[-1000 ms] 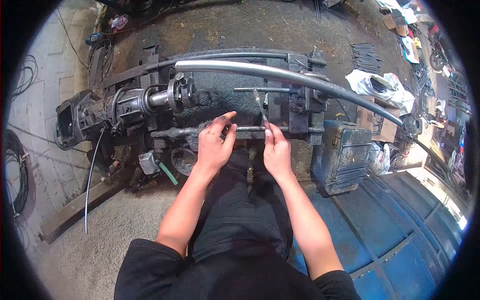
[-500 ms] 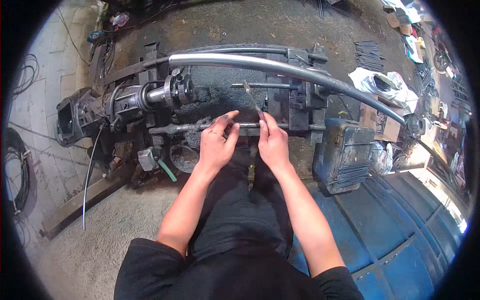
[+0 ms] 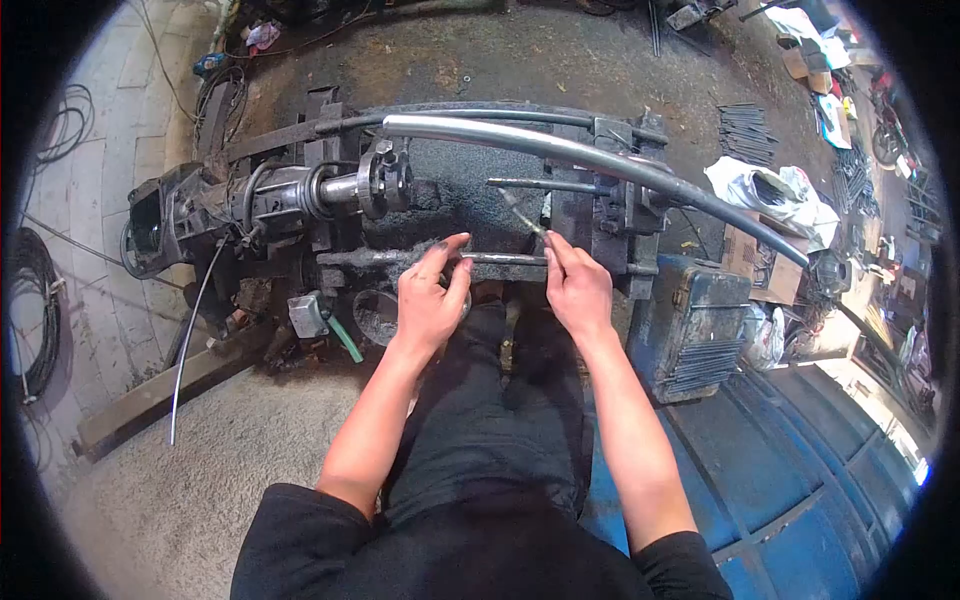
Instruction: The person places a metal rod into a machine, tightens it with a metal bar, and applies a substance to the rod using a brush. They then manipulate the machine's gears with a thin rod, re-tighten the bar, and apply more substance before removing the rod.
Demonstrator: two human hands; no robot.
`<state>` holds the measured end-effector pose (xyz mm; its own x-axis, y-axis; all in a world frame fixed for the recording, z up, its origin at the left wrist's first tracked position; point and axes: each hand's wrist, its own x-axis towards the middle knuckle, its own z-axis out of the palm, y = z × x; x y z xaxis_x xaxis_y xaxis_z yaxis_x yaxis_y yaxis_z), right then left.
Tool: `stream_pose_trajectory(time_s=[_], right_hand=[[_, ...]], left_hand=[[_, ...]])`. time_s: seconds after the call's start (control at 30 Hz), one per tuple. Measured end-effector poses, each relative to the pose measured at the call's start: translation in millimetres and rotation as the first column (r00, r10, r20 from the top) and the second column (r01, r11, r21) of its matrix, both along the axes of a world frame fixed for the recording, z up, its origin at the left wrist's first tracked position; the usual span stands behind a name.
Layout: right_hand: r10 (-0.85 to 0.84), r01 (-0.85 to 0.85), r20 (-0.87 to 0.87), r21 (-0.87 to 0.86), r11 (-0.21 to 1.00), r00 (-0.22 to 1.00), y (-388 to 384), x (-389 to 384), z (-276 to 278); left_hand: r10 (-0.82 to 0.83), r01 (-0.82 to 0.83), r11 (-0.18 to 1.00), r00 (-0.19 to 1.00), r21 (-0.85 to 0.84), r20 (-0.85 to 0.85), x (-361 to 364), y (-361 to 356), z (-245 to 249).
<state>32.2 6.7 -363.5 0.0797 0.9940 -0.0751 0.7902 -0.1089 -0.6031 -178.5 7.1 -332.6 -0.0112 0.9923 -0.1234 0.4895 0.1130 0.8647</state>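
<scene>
My right hand (image 3: 580,286) pinches the end of a slim brush (image 3: 525,217), whose pale tip points up and left over the machine bed (image 3: 455,160). Just beyond that tip, a short dark rod (image 3: 540,184) sticks out leftward from the holder on the right. My left hand (image 3: 430,301) is empty, thumb and forefinger apart, close to the near guide bar (image 3: 510,259). A rotating head with a ring flange (image 3: 385,187) stands at the left of the bed. Above everything, a long shiny tube (image 3: 560,147) slopes down to the right.
On the right stand a ribbed blue-grey metal box (image 3: 705,325) and a white sack (image 3: 770,195). A bundle of short rods (image 3: 748,133) lies on the floor behind. At lower left are a beam (image 3: 150,400) and a thin cable (image 3: 195,335); blue sheeting (image 3: 770,470) covers the lower right.
My right hand has shifted right with the brush, and the brush tip has moved away from the short rod. The left hand keeps much the same pose. The whole view has shifted slightly.
</scene>
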Motion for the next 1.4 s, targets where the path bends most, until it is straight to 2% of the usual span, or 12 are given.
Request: stream_pose_trajectory(time_s=[0.17, 0.3, 0.4, 0.53, 0.6, 0.7, 0.8, 0.97, 1.03, 1.17, 1.3, 1.4], right_hand=[[0.173, -0.172, 0.141, -0.02, 0.985, 0.975, 21, -1, 21], [0.134, -0.134, 0.133, -0.011, 0.991, 0.982, 18, 1, 23], [0.036, -0.034, -0.047, 0.043, 0.999, 0.998, 16, 0, 31], [0.084, -0.08, 0.074, -0.058, 0.995, 0.994, 12, 9, 17], [-0.074, 0.075, 0.019, -0.055, 0.996, 0.997, -8, 17, 15], [0.042, -0.05, -0.137, -0.05, 0.997, 0.99, -65, 30, 15], [-0.111, 0.07, -0.195, -0.204, 0.976, 0.974, -122, 42, 4], [-0.355, 0.314, -0.148, -0.241, 0.918, 0.923, -134, 54, -19], [-0.259, 0.239, -0.166, -0.131, 0.962, 0.952, -123, 56, -37], [-0.253, 0.222, -0.253, -0.147, 0.964, 0.934, -96, 55, -48], [-0.168, 0.147, -0.12, -0.169, 0.975, 0.978, -88, 60, -43], [-0.1, 0.077, -0.066, -0.293, 0.953, 0.993, -84, 65, -32]], left_hand=[[-0.013, 0.013, 1.0, 1.0, -0.022, 0.012, 1, 2, 6], [-0.022, 0.023, 0.999, 1.0, 0.038, -0.013, 3, 5, 7], [-0.026, 0.027, 0.999, 0.999, 0.047, -0.024, 2, 5, 5], [-0.022, 0.023, 0.999, 1.0, -0.038, 0.013, 2, 3, 5], [-0.031, 0.032, 0.999, 0.999, -0.024, 0.012, 3, 5, 7], [-0.045, 0.046, 0.998, 0.999, -0.051, 0.004, 11, 4, 9], [-0.262, 0.262, 0.965, 0.964, -0.001, -0.044, 26, -10, 3], [-0.464, 0.472, 0.845, 0.881, -0.253, 0.095, 73, -53, -40], [-0.422, 0.452, 0.815, 0.892, -0.363, 0.162, 99, -62, -62], [-0.054, 0.136, 0.915, 0.974, -0.38, 0.219, 141, -68, -95], [-0.124, 0.106, 0.974, 0.989, -0.201, -0.076, 152, -57, -92], [-0.524, 0.523, 0.841, 0.721, -0.14, -0.453, 156, -46, -96]])
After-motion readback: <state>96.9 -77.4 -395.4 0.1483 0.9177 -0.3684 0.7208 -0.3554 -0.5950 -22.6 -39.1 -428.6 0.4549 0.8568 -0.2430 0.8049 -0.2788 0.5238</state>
